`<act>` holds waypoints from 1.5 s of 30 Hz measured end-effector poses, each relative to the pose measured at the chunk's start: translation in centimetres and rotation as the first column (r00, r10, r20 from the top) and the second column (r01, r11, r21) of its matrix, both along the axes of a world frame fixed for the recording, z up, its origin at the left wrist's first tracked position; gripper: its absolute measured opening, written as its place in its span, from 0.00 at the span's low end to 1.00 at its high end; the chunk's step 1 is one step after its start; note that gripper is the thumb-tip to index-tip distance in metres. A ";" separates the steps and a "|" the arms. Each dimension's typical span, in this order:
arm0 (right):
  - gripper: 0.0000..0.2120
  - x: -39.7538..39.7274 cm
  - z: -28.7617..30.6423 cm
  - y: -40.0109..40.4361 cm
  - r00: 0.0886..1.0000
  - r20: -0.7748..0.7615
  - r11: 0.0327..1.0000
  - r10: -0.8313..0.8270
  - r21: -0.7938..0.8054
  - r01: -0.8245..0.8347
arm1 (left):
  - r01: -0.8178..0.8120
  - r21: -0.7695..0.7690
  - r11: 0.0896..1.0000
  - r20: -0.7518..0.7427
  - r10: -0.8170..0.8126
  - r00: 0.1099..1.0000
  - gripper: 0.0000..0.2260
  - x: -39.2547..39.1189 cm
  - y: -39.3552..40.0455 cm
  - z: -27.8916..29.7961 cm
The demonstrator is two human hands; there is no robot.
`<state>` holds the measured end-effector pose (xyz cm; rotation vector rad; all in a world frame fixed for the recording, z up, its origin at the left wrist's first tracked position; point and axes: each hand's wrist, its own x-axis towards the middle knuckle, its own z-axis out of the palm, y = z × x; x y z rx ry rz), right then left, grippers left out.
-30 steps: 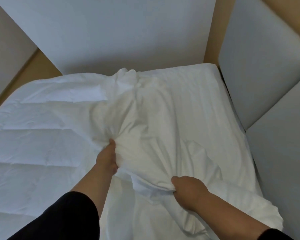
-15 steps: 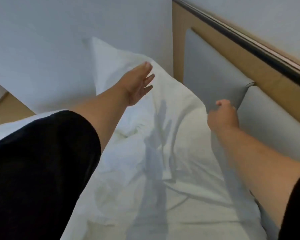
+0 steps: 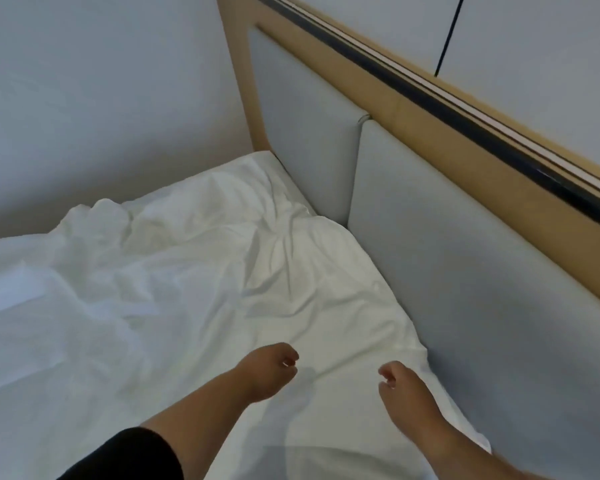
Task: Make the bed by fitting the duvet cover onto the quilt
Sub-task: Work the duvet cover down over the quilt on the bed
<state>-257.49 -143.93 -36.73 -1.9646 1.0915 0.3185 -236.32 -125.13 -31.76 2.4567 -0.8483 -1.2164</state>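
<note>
Our left hand (image 3: 269, 374) and right hand (image 3: 400, 384) both hover just over the bedding with fingers loosely curled, each grip empty and closed on no cloth. Directly beneath and ahead of them lies the crumpled white cotton duvet cover (image 3: 201, 282), spread across the bed and running away from us toward the far corner, where it bunches against the pale wall (image 3: 101, 98). Its long axis seems to run leftward along the bed, out of the view. The right hand is the nearer to the cover's edge along the grey padded headboard (image 3: 447, 271), which stands just beside it; the left hand sits over the middle of the cloth. We cannot tell the quilt apart from the cover here, since all the fabric is white and rumpled; a flatter pale patch at the left may be either. We judge the next reach goes forward to that far corner, which needs smoothing. The tan wooden frame (image 3: 413, 116) borders the headboard above.
</note>
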 end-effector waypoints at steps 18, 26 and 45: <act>0.28 -21.4 -10.8 28.7 0.538 -0.351 0.381 -0.767 0.426 0.821 | 0.648 0.335 0.684 0.041 -0.697 0.716 0.43 -17.1 20.8 -6.9; 0.28 -24.1 -15.4 24.4 0.165 -0.307 -0.033 -0.937 0.549 0.835 | 0.596 0.348 0.724 0.197 -0.678 0.708 0.34 -17.7 22.5 -9.2; 0.07 -31.9 -2.7 -2.2 -0.337 0.190 -0.101 -0.922 0.722 0.685 | 0.628 0.493 0.602 -0.089 -0.684 0.724 0.38 -23.7 10.8 -7.0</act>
